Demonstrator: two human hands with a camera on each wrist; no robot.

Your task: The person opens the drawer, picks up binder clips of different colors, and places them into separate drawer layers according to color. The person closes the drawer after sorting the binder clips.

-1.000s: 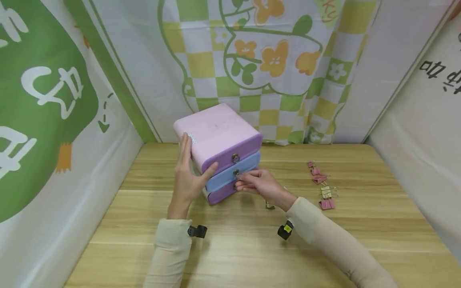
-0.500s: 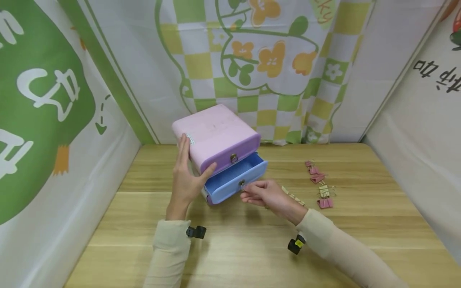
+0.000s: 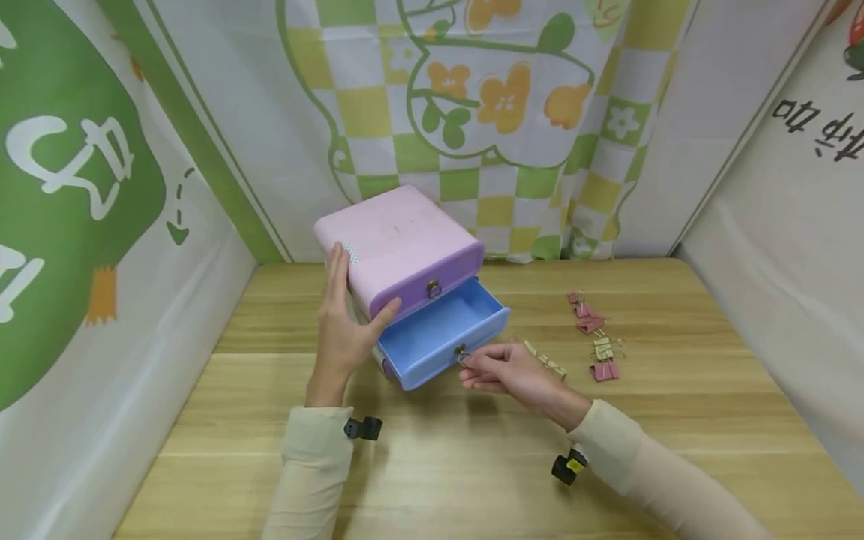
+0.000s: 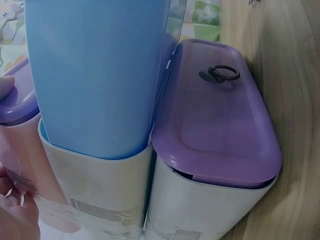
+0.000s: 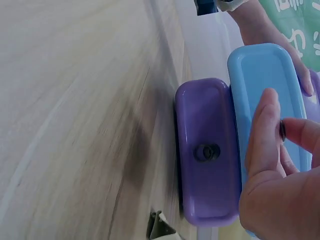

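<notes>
Tabletop in pale, streaked wood, running well to both sides of your hands. Toward its back, the drawer unit, pink on top, set at a slant to you. Blue drawer, the middle one, stands well out from the unit, its inside showing. Purple bottom drawer sits below it. Your left hand is at the unit's left: fingers straight against the pink side, thumb spread wide onto the top drawer at its front corner. Your right hand is before the blue front, fingers narrowed to a pinch. Well to the unit's right, pink and yellow binder clips in a row; yellow clips lie nearer, just beyond your right hand. Ring pull of the blue drawer: held between your right thumb and fingers.
</notes>
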